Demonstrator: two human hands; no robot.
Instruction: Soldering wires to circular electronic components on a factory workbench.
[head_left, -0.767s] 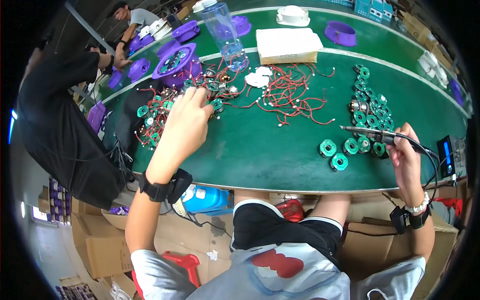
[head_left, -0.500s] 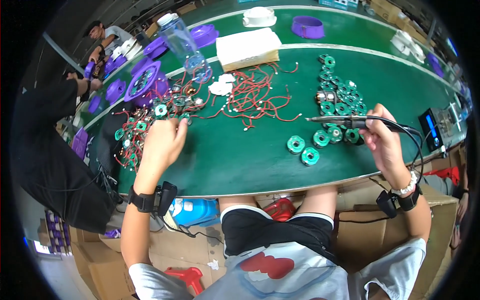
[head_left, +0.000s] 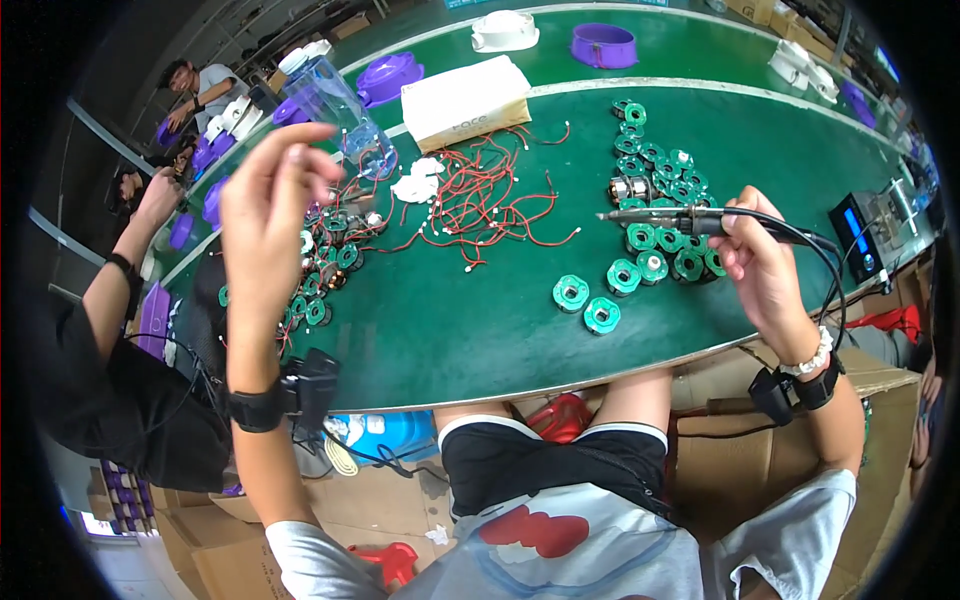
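Note:
My right hand [head_left: 762, 255] grips a soldering iron [head_left: 680, 217] with a black handle, its tip pointing left above the bench. Under and around the iron stand several small motor parts with green round boards [head_left: 640, 237], grouped at the right. My left hand [head_left: 268, 205] is raised above the left pile of wired motor parts [head_left: 335, 255]. Its fingers are bent and apart, a little blurred, with nothing visible between them. Loose red wires [head_left: 490, 200] with white ends lie mid-bench, beside a crumpled white clump [head_left: 418, 182].
A white box [head_left: 466, 103] and a water bottle [head_left: 340, 110] stand behind the wires. At the right is a soldering station [head_left: 868, 235] with a cable to the iron. Purple rings [head_left: 604, 46] line the far bench. A co-worker's arm [head_left: 125, 265] reaches in at the left.
My left hand has lifted away from the pile, up and to the left. My right hand keeps the soldering iron almost in place. The view has shifted slightly.

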